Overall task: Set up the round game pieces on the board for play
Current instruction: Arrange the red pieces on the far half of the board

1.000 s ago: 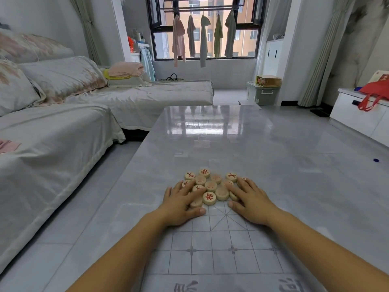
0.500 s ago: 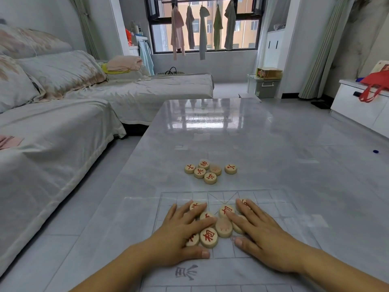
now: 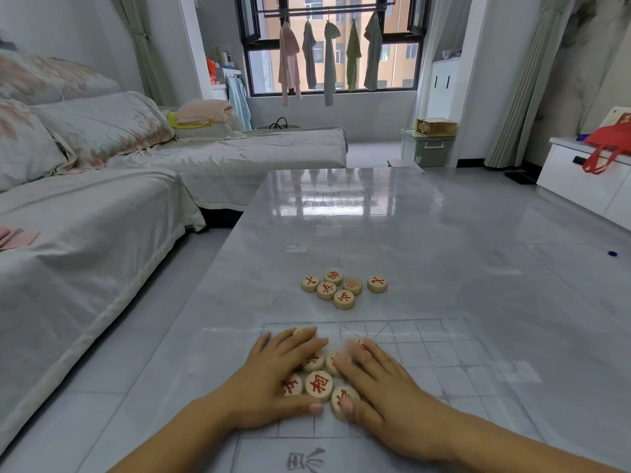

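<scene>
A thin see-through board with a printed grid lies on the glossy grey table. A cluster of round wooden pieces with red characters sits on its near left part. My left hand lies flat over the left side of the cluster, fingers spread. My right hand lies flat over the right side, its thumb touching a piece. Some pieces are hidden under my fingers. A second group of several pieces rests on the bare table just beyond the board's far edge.
The table stretches far ahead and to the right. A covered sofa runs along the left, with a floor gap beside the table. A white cabinet with a red bag stands at the far right.
Both hands have dragged part of the pile toward me onto the board, leaving several pieces behind beyond the far edge. In the last half second the hands shifted only slightly.
</scene>
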Available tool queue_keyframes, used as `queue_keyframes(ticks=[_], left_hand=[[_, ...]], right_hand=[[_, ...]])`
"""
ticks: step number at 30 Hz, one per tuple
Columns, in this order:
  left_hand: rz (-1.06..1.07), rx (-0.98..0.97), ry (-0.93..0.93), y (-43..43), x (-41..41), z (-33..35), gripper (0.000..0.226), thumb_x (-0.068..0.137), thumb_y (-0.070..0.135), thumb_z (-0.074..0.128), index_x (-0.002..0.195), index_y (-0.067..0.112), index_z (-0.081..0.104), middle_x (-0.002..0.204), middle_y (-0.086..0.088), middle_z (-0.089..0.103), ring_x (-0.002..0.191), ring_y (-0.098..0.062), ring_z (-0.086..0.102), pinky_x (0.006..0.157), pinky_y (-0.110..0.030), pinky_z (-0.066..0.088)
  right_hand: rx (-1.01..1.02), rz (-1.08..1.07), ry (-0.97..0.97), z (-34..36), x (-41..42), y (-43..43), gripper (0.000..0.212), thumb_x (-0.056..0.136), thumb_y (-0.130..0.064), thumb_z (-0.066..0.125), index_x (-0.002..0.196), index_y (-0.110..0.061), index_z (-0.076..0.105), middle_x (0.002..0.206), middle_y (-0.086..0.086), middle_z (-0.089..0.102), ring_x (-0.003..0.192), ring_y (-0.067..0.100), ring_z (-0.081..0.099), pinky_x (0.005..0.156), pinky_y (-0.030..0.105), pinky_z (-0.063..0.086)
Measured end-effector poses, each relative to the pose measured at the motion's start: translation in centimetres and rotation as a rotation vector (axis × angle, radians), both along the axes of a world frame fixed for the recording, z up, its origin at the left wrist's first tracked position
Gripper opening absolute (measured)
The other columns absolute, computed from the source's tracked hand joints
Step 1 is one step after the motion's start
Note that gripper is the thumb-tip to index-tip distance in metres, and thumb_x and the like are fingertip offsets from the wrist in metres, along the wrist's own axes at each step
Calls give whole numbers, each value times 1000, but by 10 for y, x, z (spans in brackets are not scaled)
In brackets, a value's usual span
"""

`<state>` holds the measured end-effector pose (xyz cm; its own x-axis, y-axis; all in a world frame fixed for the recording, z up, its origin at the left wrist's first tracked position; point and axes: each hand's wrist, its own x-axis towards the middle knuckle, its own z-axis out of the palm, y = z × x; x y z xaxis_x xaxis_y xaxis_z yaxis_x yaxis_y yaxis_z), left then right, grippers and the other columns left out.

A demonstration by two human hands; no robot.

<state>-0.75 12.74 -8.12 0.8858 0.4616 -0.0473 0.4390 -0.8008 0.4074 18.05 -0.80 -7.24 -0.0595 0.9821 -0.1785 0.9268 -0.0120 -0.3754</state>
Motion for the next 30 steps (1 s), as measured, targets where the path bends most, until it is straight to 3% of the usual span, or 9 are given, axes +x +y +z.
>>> queue_keyframes(ticks=[2,4,7,9,14,19,22,26,30], left_hand=[[109,-83,-166,2,-8,-4,61,78,69,45,128,63,9,145,35,12,140,4,9,118,-28,6],[201,-161,-284,2,-10,-5,54,79,67,42,125,63,13,135,39,22,132,8,21,111,-22,19],[165,-96,-271,0,-5,-5,50,81,67,38,123,63,11,128,43,22,121,27,14,115,-26,18],[155,-84,-259,0,-4,-6,48,81,66,37,121,64,11,128,45,20,119,30,11,116,-28,16],[292,-193,-341,6,-5,-11,53,77,72,32,125,62,11,137,32,26,128,12,24,110,-21,24],[353,-209,-419,9,-3,-16,62,84,61,27,141,38,22,143,21,31,130,6,30,107,-17,24],[339,-170,-396,8,-2,-15,54,89,49,31,140,33,28,140,19,37,127,3,35,103,-14,25],[287,-39,-345,7,-2,-13,40,96,34,40,135,27,42,133,9,51,118,-2,43,96,-12,28],[246,4,-347,8,-2,-12,34,95,31,44,128,27,52,132,8,54,123,-6,44,105,-22,30]], right_hand=[[153,-87,87,9,5,26,50,97,-46,24,145,-32,18,158,-8,4,144,8,0,116,31,-2],[291,-186,80,18,24,60,46,99,-38,30,143,-27,29,157,-4,15,143,12,13,116,32,8],[242,-253,-30,20,54,118,51,98,-44,29,145,-27,24,159,0,4,145,20,9,117,40,10],[150,-243,-110,12,62,151,55,95,-53,25,146,-34,16,159,-1,-6,146,23,-1,117,47,5],[4,-125,-167,-3,53,186,57,92,-61,17,145,-41,10,159,-6,-5,146,20,-3,116,51,1],[72,54,-209,-7,37,134,51,96,-53,15,145,-39,12,159,-7,4,146,14,4,118,41,4],[78,107,-99,-6,23,92,47,98,-46,16,145,-38,17,158,-10,9,144,8,7,117,33,3],[76,-56,332,10,28,61,45,99,-39,28,143,-33,25,152,-9,27,132,1,25,108,22,19],[209,-319,334,27,71,53,31,97,-18,43,126,-20,53,134,1,52,116,11,48,95,21,35]])
